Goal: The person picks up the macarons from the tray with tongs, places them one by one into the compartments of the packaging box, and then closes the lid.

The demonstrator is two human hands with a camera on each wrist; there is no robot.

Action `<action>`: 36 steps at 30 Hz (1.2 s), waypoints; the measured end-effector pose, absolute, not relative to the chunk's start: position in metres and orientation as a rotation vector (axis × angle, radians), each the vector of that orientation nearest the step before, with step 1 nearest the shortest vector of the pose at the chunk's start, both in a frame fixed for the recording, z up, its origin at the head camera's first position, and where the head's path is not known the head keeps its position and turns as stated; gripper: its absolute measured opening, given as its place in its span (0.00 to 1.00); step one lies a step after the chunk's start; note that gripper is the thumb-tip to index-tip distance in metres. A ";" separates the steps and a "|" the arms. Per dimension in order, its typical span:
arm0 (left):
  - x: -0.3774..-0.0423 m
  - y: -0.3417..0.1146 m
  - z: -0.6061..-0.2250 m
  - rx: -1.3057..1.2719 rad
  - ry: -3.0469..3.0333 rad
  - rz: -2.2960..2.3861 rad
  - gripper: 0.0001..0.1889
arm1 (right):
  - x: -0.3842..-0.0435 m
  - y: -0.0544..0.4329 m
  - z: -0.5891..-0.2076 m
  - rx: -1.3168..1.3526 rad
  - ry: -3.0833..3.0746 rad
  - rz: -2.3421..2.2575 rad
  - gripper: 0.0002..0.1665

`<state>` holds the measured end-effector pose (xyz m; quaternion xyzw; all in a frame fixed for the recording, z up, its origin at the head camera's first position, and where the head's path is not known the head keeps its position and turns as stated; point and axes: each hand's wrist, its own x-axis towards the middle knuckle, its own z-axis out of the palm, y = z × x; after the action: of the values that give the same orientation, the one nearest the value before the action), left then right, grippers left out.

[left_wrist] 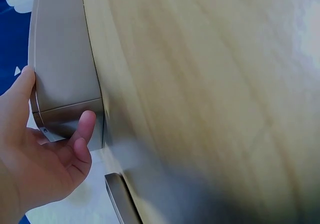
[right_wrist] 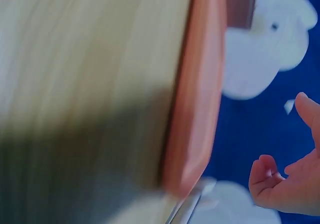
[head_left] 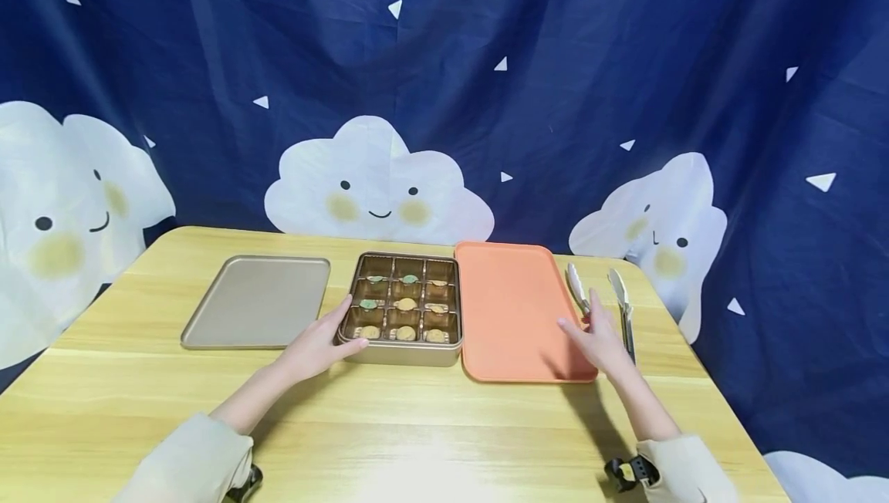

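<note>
A bronze-coloured metal tin with a divided brown insert stands mid-table, a small round piece showing in each compartment, some green, others yellowish. My left hand is at its front left corner, thumb by the front rim and index finger along the left side. In the left wrist view, the thumb tip meets the tin's edge, while the lower fingers lie loosely bent beside the corner. Over the right edge of an orange tray, my right hand hovers with thumb and fingers spread, holding nothing.
Left of the tin lies a flat bronze-coloured lid. Silver tongs lie along the tray's right edge, partly behind the right hand. Another slender metal utensil is farther right. A blue curtain with clouds hangs behind the table.
</note>
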<state>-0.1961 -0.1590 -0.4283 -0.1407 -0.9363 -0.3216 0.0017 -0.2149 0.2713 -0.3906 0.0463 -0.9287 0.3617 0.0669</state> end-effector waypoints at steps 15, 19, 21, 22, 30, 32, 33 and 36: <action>-0.202 -0.181 -0.423 -0.427 -2.901 -1.248 0.42 | -0.200 0.151 -0.382 0.431 -2.732 1.470 0.49; -0.203 -0.197 -0.418 -0.425 -2.871 -1.205 0.42 | -0.195 0.121 -0.384 0.561 -2.739 1.504 0.51; -0.203 -0.206 -0.416 -0.408 -2.876 -1.176 0.42 | -0.192 0.107 -0.385 0.614 -2.751 1.529 0.52; -0.202 -0.212 -0.414 -0.395 -2.880 -1.157 0.42 | -0.191 0.100 -0.385 0.639 -2.761 1.530 0.52; -0.194 -0.254 -0.406 -0.272 -2.911 -1.034 0.41 | -0.183 0.052 -0.385 0.718 -2.808 1.535 0.50; -0.191 -0.265 -0.404 -0.247 -2.907 -0.994 0.41 | -0.180 0.041 -0.385 0.739 -2.824 1.557 0.50; -0.189 -0.271 -0.404 -0.236 -2.902 -0.981 0.41 | -0.178 0.035 -0.385 0.760 -2.827 1.572 0.50; -0.185 -0.287 -0.404 -0.197 -2.898 -0.976 0.42 | -0.172 0.017 -0.385 0.826 -2.831 1.587 0.50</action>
<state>-0.1852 -0.2867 -0.4042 -0.0641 -0.9450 -0.3183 0.0388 -0.1723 0.0166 -0.3849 0.2452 -0.8408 0.4714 -0.1037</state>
